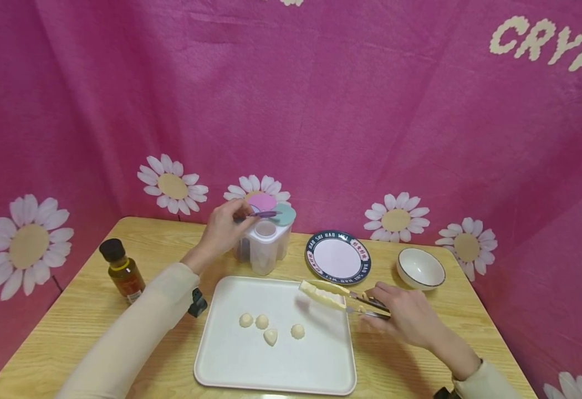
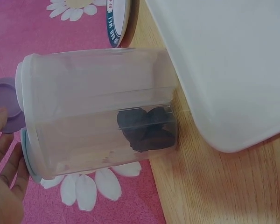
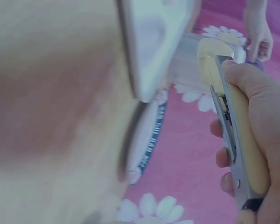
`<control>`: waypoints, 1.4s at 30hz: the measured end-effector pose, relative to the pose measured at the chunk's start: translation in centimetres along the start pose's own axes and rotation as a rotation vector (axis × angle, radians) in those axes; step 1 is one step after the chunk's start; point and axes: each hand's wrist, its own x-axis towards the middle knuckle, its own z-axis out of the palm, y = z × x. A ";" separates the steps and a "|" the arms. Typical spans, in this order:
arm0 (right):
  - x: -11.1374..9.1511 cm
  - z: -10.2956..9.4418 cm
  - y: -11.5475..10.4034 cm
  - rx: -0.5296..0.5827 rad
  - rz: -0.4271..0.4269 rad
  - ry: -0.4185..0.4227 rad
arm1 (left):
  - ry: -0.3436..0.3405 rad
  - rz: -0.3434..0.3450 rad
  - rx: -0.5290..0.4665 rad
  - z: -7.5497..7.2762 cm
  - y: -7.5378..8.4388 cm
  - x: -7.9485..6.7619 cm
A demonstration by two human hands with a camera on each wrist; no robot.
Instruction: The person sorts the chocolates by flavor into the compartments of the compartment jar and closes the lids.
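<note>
My left hand (image 1: pixel 224 226) pinches a purple lid (image 2: pixel 8 103), which stands raised over one round opening of a clear multi-part container (image 1: pixel 265 249). Dark lumps (image 2: pixel 147 129) lie inside one compartment, seen in the left wrist view. Tongs (image 1: pixel 328 293) with pale yellow heads and metal-edged handles are gripped in my right hand (image 1: pixel 406 310). Their heads hang over the right rear part of a white tray (image 1: pixel 251 366), a little apart from each other; whether anything is between them I cannot tell. Several small cream-coloured moulded pieces (image 1: pixel 270 336) lie on the tray.
Behind the tongs is a dark-rimmed plate (image 1: pixel 338 257), with a white bowl (image 1: pixel 422 268) to its right. A dark-capped bottle (image 1: pixel 123 271) of amber liquid stands at the left. A pink daisy-patterned cloth (image 1: pixel 301 122) hangs behind the wooden table (image 1: pixel 171 343).
</note>
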 end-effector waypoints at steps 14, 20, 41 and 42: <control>7.1 -2.4 0.9 -0.035 0.012 -0.005 | 0.004 0.001 -0.009 0.0 0.0 0.0; 10.1 -2.5 0.6 -0.019 -0.031 0.021 | -0.005 -0.009 -0.013 0.0 0.0 0.1; 14.6 -2.0 -0.3 0.027 -0.028 -0.042 | -0.004 -0.013 -0.022 0.1 0.0 0.0; 14.7 -2.0 -0.3 0.026 -0.024 -0.046 | -0.004 -0.012 -0.023 0.0 0.0 0.0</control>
